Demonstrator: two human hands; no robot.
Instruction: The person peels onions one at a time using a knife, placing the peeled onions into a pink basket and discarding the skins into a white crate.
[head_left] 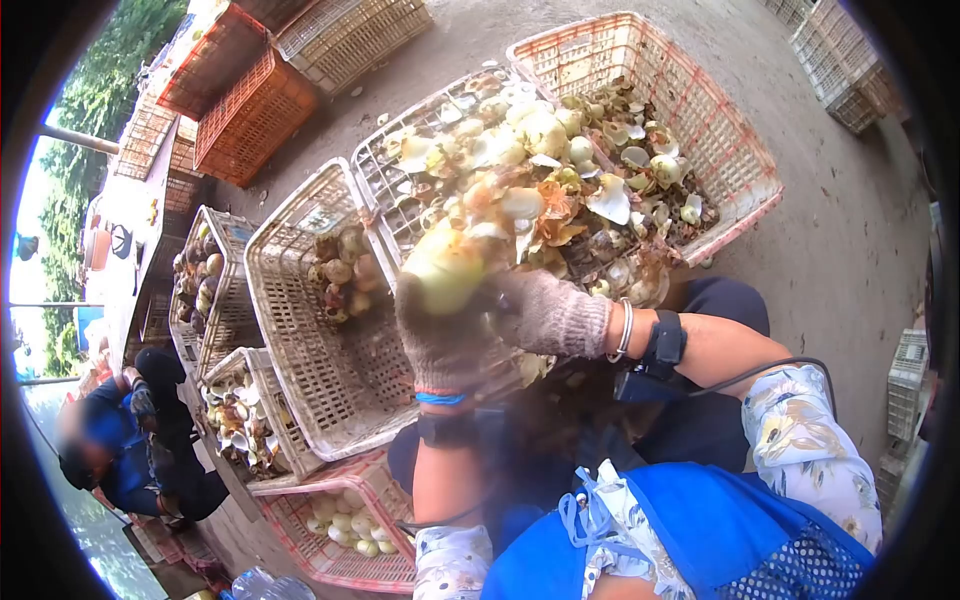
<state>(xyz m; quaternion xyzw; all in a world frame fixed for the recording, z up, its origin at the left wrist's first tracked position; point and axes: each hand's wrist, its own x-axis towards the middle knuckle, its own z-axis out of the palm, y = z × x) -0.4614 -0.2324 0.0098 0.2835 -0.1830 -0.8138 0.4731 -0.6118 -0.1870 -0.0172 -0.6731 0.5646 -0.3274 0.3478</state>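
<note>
My left hand [432, 330], in a dirty knitted glove, is wrapped round a large pale onion [440, 268]. Close beside it, my right hand [545, 312], also gloved, has its fingers curled in near the onion; its fingertips are blurred and partly hidden, so what they grip is not clear. Both hands are above the near edge of a heap of onion skins and peeled scraps [525, 130], which lies on a crate lid and in a reddish-white crate [735, 150].
A white crate [340, 400] with some unpeeled onions stands at the left. Below it, a red crate [330, 560] holds peeled onions. Further left are more filled crates and a co-worker [130, 440] in blue. Orange crates [245, 120] stand at the back left.
</note>
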